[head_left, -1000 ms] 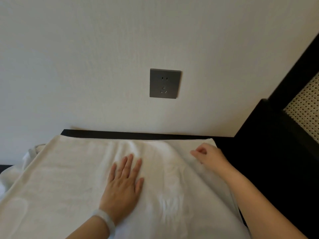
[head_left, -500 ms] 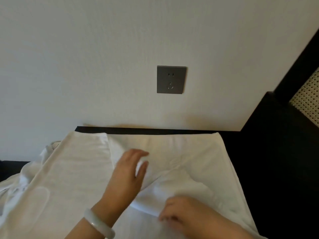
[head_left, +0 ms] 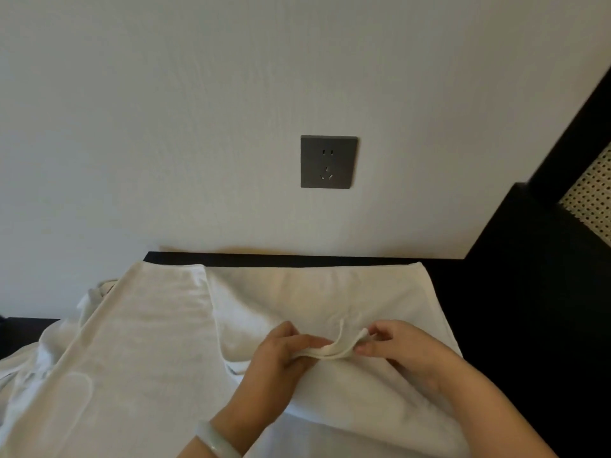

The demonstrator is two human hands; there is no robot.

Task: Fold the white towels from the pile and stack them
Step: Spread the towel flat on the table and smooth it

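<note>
A white towel (head_left: 314, 295) lies spread across a dark table, its far edge close to the wall. A folded-over layer of it (head_left: 158, 325) covers the left part. Near the middle, my left hand (head_left: 274, 368) and my right hand (head_left: 406, 352) face each other and pinch a doubled edge of the towel (head_left: 334, 350) between fingers and thumb, lifted slightly off the cloth below. More white cloth (head_left: 96, 292) is bunched at the far left, partly hidden under the towel.
The dark table (head_left: 479, 309) shows bare at the right and along the back edge. A grey wall socket (head_left: 329, 161) sits above it. A black frame with woven cane panel (head_left: 591, 200) rises at the right.
My left hand left the flat cloth and my right hand came back from the far right corner. Both met at the middle and took hold of a doubled towel edge.
</note>
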